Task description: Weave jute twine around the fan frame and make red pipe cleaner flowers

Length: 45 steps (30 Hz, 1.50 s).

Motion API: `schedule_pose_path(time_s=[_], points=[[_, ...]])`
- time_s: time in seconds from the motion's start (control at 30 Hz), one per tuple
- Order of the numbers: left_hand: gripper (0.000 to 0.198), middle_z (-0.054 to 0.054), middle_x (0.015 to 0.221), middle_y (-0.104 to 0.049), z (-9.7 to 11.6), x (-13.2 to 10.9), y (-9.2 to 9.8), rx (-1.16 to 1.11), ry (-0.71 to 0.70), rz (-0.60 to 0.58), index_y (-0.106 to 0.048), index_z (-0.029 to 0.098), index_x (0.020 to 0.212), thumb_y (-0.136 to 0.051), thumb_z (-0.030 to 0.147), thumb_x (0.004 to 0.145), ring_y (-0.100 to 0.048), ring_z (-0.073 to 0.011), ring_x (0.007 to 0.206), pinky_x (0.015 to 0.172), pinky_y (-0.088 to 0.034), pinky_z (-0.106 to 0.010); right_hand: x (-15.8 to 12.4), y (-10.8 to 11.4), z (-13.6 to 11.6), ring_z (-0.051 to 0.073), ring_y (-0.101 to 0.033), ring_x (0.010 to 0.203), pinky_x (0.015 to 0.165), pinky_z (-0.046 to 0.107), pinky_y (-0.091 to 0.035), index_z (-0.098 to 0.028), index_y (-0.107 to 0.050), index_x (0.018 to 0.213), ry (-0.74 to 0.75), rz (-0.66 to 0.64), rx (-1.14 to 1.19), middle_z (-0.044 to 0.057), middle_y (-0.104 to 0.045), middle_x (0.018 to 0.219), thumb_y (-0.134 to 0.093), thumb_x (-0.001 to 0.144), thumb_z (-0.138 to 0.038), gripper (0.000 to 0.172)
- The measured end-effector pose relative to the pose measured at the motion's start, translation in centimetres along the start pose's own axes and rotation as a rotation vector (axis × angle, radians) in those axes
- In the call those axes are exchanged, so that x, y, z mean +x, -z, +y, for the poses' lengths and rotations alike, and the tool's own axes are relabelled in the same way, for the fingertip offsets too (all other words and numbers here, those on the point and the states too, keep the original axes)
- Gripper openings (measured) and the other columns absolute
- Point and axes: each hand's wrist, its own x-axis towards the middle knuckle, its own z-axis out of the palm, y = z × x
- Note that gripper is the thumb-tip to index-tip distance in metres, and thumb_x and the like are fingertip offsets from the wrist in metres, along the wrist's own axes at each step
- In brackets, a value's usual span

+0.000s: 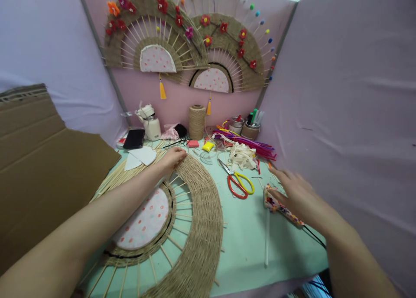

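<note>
A large half-round fan woven from brown twine (206, 211) over thin wooden sticks lies in front of me, with a dotted white half-disc (146, 220) at its centre. My left hand (173, 158) reaches across it, fingers closed at the band's far end. On the right, my right hand (294, 192) hovers over a glue gun (271, 199) with a flowery cover; the fingers are stretched out and the thumb is apart, near its body. A clear glue stick (267, 239) sticks out of the gun towards me. Whether the hand touches it I cannot tell.
Scissors (238, 183) with red and yellow handles lie mid-table, near cream ribbon (242, 155) and purple pipe cleaners (260, 146). Behind stand a twine spool (196, 122), a white bottle (151, 124) and a pen pot (251, 129). Cardboard (48, 172) leans at left; finished fans (156, 12) hang behind.
</note>
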Motion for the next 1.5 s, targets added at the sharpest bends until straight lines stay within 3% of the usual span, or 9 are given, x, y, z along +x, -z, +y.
schedule_pose_path(time_s=[0.1,0.17,0.27,0.4,0.67,0.87,1.07,1.23,1.5], points=[[0.018,0.007,0.046,-0.043,0.3,-0.3,0.0,-0.053,0.031,-0.044,-0.057,0.018,0.070,-0.066,0.022,0.055,-0.037,-0.0068,0.039,0.042,-0.024,-0.022,4.3,3.0,-6.3,0.026,-0.052,0.107,0.089,0.037,-0.038,-0.021,-0.056,0.118,0.273,0.136,0.147,0.012,-0.059,0.115,-0.046,0.086,-0.031,0.035],[0.018,0.005,0.049,-0.049,0.4,-0.6,0.0,-0.086,0.043,-0.073,-0.058,0.017,0.068,-0.067,0.023,0.054,-0.043,-0.0079,0.043,0.044,-0.029,-0.022,8.0,3.3,-10.3,0.023,-0.053,0.103,0.088,0.033,-0.036,-0.021,-0.060,0.111,0.424,0.142,0.223,0.010,-0.062,0.108,-0.046,0.087,-0.029,0.028],[0.017,0.001,0.053,-0.056,0.5,-0.7,0.1,-0.129,0.064,-0.099,-0.059,0.015,0.064,-0.068,0.025,0.053,-0.051,-0.0108,0.050,0.049,-0.036,-0.023,13.2,1.5,-14.9,0.020,-0.054,0.098,0.083,0.029,-0.035,-0.019,-0.063,0.104,0.517,0.112,0.243,0.009,-0.063,0.103,-0.048,0.088,-0.027,0.024],[0.016,0.000,0.052,-0.057,0.3,-0.5,0.2,-0.151,0.068,-0.108,-0.059,0.014,0.059,-0.070,0.023,0.052,-0.053,-0.0117,0.051,0.050,-0.039,-0.024,17.3,-1.6,-18.1,0.021,-0.054,0.098,0.078,0.030,-0.032,-0.022,-0.066,0.097,0.509,0.018,0.140,0.007,-0.064,0.104,-0.054,0.084,-0.028,0.019],[0.013,0.000,0.051,-0.057,0.4,-0.4,0.1,-0.179,0.100,-0.118,-0.061,0.014,0.058,-0.070,0.020,0.050,-0.051,-0.0104,0.049,0.048,-0.038,-0.022,18.1,-3.6,-18.7,0.022,-0.055,0.097,0.076,0.032,-0.028,-0.021,-0.068,0.087,0.509,-0.039,0.042,0.007,-0.067,0.100,-0.050,0.084,-0.021,0.018],[0.014,0.002,0.050,-0.055,0.4,-0.6,0.2,-0.180,0.084,-0.148,-0.056,0.015,0.054,-0.069,0.019,0.050,-0.049,-0.0091,0.047,0.047,-0.037,-0.022,17.5,-4.3,-18.1,0.023,-0.054,0.096,0.076,0.032,-0.029,-0.019,-0.065,0.089,0.466,-0.006,0.069,0.009,-0.066,0.101,-0.048,0.085,-0.021,0.017],[0.009,0.002,0.049,-0.054,0.3,-0.5,0.1,-0.170,0.062,-0.125,-0.059,0.015,0.056,-0.066,0.018,0.052,-0.047,-0.0085,0.045,0.044,-0.034,-0.022,17.3,-4.5,-17.9,0.023,-0.052,0.099,0.078,0.033,-0.030,-0.022,-0.059,0.103,0.477,0.058,0.174,0.008,-0.062,0.105,-0.052,0.084,-0.026,0.021],[0.011,0.001,0.051,-0.056,0.2,-0.4,-0.1,-0.163,0.080,-0.118,-0.059,0.015,0.058,-0.067,0.019,0.051,-0.050,-0.0104,0.049,0.047,-0.038,-0.023,17.1,-4.6,-18.1,0.022,-0.051,0.097,0.078,0.033,-0.029,-0.020,-0.065,0.088,0.485,0.047,0.131,0.008,-0.063,0.101,-0.045,0.086,-0.020,0.020],[0.010,0.000,0.053,-0.058,0.3,-0.6,0.1,-0.214,0.101,-0.148,-0.060,0.014,0.058,-0.067,0.016,0.052,-0.052,-0.0109,0.050,0.051,-0.040,-0.024,16.4,-5.7,-17.7,0.022,-0.052,0.095,0.077,0.032,-0.029,-0.018,-0.065,0.087,0.435,0.037,0.152,0.008,-0.064,0.099,-0.046,0.085,-0.019,0.019]])
